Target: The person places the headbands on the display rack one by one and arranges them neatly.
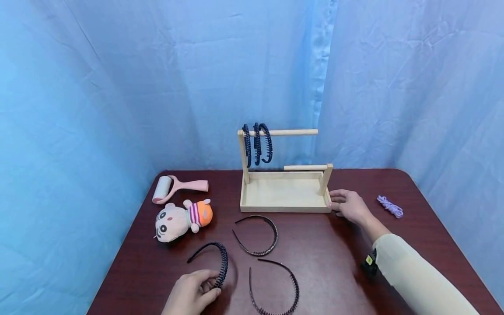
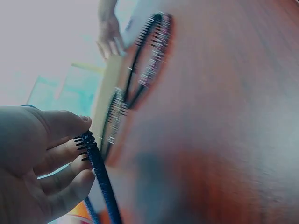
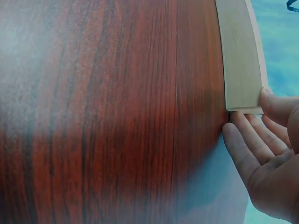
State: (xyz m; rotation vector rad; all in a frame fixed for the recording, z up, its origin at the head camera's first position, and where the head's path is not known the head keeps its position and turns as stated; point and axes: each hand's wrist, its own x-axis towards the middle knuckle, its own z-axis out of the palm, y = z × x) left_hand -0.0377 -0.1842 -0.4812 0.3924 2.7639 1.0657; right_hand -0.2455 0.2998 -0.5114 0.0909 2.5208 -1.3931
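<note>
My left hand [image 1: 193,292] pinches a dark toothed headband [image 1: 223,262] near one end, held above the table's front left part. In the left wrist view the headband [image 2: 100,170] sits between thumb and fingers. At the right end of a wooden headband rack [image 1: 285,209], my right hand [image 1: 350,205] touches the tray's corner with fairly straight fingers; the right wrist view has the thumb at the rim of the rack [image 3: 240,56]. Several dark headbands [image 1: 257,144] hang on the upper bar's left part. Two more, a farther headband [image 1: 275,236] and a nearer headband [image 1: 296,288], lie on the table.
A pink-handled lint roller [image 1: 190,186] and a plush doll [image 1: 179,223] lie on the left of the dark red table [image 1: 334,271]. To the right is a bundle of lilac cord [image 1: 390,207]. Blue curtains [image 1: 252,65] hang behind. A lower short bar [image 1: 305,167] juts inward from the rack's right post.
</note>
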